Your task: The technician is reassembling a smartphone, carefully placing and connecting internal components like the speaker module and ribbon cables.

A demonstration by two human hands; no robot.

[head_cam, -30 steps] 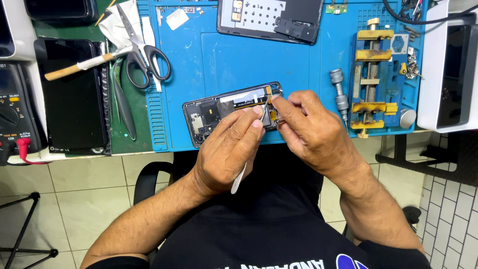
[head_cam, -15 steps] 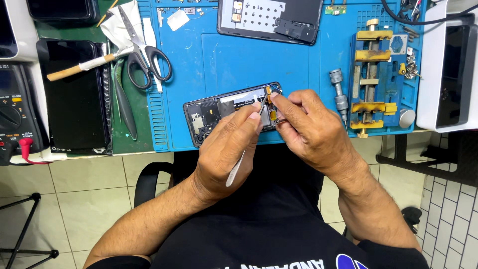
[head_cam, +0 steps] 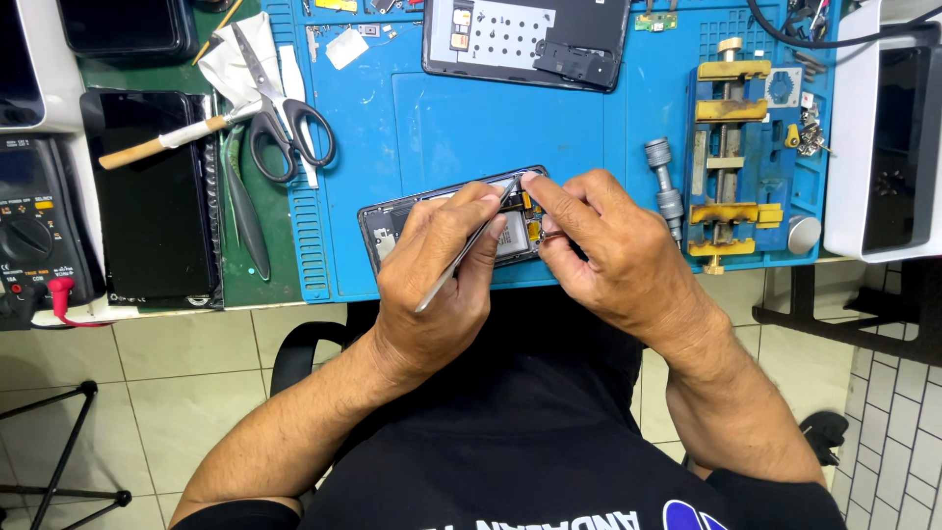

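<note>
Blue mat (head_cam: 442, 118) over tiled floor (head_cam: 167, 383); left hand (head_cam: 437, 270) fingers pinching tweezers (head_cam: 461, 257), right hand (head_cam: 613, 245) fingers gripping opened phone (head_cam: 392, 218).

Black-handled scissors (head_cam: 285, 123) lie on the blue mat (head_cam: 442, 118); yellow clamp jig (head_cam: 731, 157) right.

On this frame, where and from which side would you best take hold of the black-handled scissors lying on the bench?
Probably by the two black handle loops of the scissors, coming from above and from the person's side. The scissors lie flat with the loops toward the person and the shut blades pointing away over white paper. The loops overlap the edge of the blue mat and look unobstructed.
</note>
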